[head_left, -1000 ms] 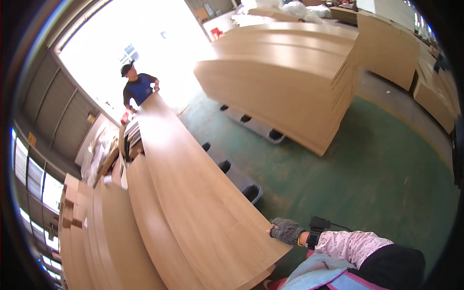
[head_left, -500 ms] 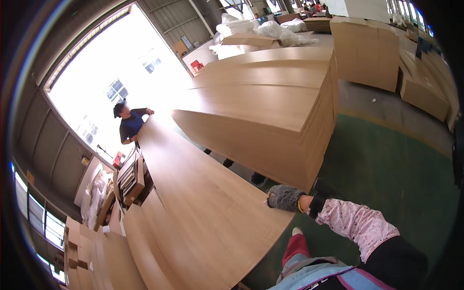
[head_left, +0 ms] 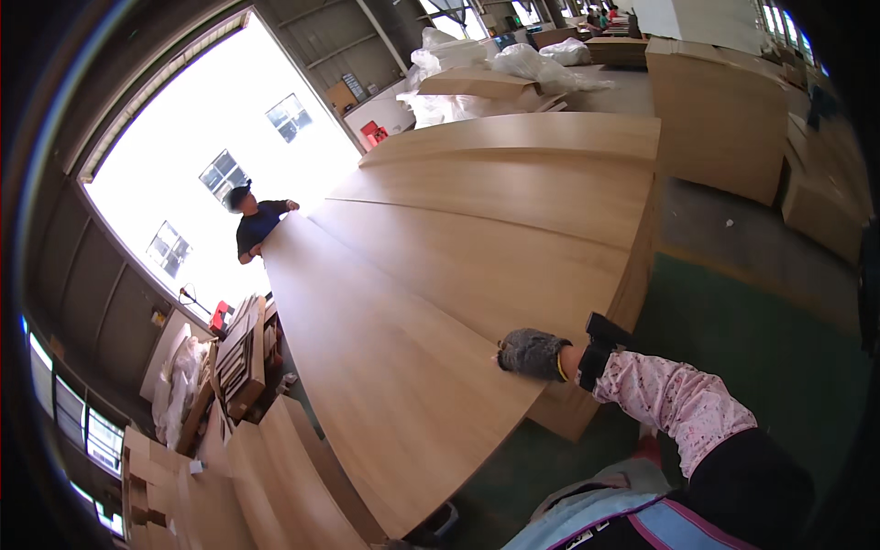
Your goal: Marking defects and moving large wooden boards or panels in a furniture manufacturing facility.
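A long, wood-grained board (head_left: pixel 394 367) stretches from near me toward the bright doorway. My right hand (head_left: pixel 533 355), in a grey fingerless-looking glove, is closed on its right edge near the close end. At the far end a co-worker (head_left: pixel 255 220) in dark clothes and a cap has both hands on the same board. The board's right side lies over or against a stack of similar boards (head_left: pixel 495 247); whether it rests on them is unclear. Of my left hand, at most a small grey patch shows at the lower edge by the board's near corner; its fingers are hidden.
More boards (head_left: pixel 293 467) stand low at the left, beside a carton of flat pieces (head_left: pixel 246 367) and plastic wrap (head_left: pixel 183 376). A tall brown stack (head_left: pixel 720 119) stands at the far right. Green floor (head_left: pixel 733 339) lies to my right. Plastic-wrapped bundles (head_left: pixel 449 73) are at the back.
The board has shifted right and up relative to the stack, covering the gap that showed between them. My right hand stays on its edge; the co-worker has moved along with it.
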Demonstrator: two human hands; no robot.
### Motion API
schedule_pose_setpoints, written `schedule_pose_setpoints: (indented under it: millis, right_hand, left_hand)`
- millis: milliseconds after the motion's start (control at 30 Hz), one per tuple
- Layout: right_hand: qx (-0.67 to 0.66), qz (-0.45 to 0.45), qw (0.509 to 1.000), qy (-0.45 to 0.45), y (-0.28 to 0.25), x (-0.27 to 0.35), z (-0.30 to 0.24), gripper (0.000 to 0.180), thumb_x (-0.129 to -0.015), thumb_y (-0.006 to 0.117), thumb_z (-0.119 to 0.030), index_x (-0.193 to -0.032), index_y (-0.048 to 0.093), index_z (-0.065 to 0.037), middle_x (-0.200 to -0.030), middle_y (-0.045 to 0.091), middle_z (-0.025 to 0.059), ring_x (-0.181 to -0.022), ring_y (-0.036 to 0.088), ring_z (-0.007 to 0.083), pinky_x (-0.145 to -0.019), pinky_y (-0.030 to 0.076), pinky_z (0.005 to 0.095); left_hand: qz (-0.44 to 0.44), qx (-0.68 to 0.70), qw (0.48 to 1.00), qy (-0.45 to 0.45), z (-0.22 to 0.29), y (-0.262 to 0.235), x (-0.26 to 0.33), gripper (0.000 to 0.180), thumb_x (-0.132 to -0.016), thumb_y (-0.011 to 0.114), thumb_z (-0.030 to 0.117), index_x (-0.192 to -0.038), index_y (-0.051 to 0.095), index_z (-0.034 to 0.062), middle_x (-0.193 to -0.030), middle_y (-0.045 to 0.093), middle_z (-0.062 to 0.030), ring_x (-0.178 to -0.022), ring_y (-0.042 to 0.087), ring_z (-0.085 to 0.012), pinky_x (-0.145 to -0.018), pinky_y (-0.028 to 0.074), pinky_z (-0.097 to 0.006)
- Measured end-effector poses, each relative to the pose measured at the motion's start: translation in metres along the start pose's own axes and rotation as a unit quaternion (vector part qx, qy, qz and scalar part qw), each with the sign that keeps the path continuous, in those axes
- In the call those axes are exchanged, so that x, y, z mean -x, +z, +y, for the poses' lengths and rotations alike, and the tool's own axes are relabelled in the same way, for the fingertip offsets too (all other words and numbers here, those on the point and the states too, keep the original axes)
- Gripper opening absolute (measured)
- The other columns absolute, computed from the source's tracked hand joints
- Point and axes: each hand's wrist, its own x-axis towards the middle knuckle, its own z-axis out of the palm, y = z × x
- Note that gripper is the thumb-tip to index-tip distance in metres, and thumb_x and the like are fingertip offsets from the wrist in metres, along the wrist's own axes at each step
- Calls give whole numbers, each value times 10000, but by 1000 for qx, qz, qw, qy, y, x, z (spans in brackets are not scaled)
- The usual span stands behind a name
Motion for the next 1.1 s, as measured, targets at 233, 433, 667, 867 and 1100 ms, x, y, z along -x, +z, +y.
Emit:
schedule_pose_setpoints:
  millis: [233, 433, 667, 867, 1100]
  right_hand:
    - [203, 2, 963, -180, -85, -81, 94, 407, -875, 493, -396, -909, 660, -27, -935, 649, 235, -890, 611, 420, -784, 468, 480]
    - [141, 14, 980, -142, -193, -111, 176, 392, -878, 486, -372, -888, 652, -17, -901, 639, 238, -890, 611, 412, -781, 475, 466]
    - [146, 17, 977, -155, -263, -157, 225, 397, -890, 480, -374, -896, 654, -17, -935, 648, 217, -878, 615, 395, -766, 478, 454]
    - [215, 35, 965, -144, -289, -176, 287, 330, -883, 494, -316, -842, 635, -20, -845, 633, 219, -834, 624, 392, -735, 497, 454]
    - [251, 139, 925, -251, -369, -148, 328, 244, -843, 562, -247, -949, 654, -47, -831, 668, 169, -729, 652, 328, -650, 514, 433]
  left_hand:
    - [8, 437, 889, -137, 122, 111, -35, 424, -969, 444, 401, -852, 592, 21, -695, 563, -58, -601, 517, -169, -519, 406, -308]
    - [-43, 381, 911, -151, 163, 190, -30, 481, -957, 458, 466, -1038, 563, 5, -847, 630, -163, -760, 595, -272, -716, 492, -447]
    - [35, 433, 898, -62, 288, 269, -58, 384, -973, 491, 368, -1131, 509, 18, -822, 594, -127, -654, 577, -194, -565, 502, -323]
    - [98, 485, 863, -105, 299, 351, -55, 280, -976, 489, 290, -1093, 474, 36, -800, 620, -115, -588, 573, -177, -488, 488, -296]
    - [10, 384, 904, -187, 328, 377, -47, 303, -998, 450, 261, -1131, 509, -6, -676, 595, -79, -472, 528, -148, -411, 446, -262]
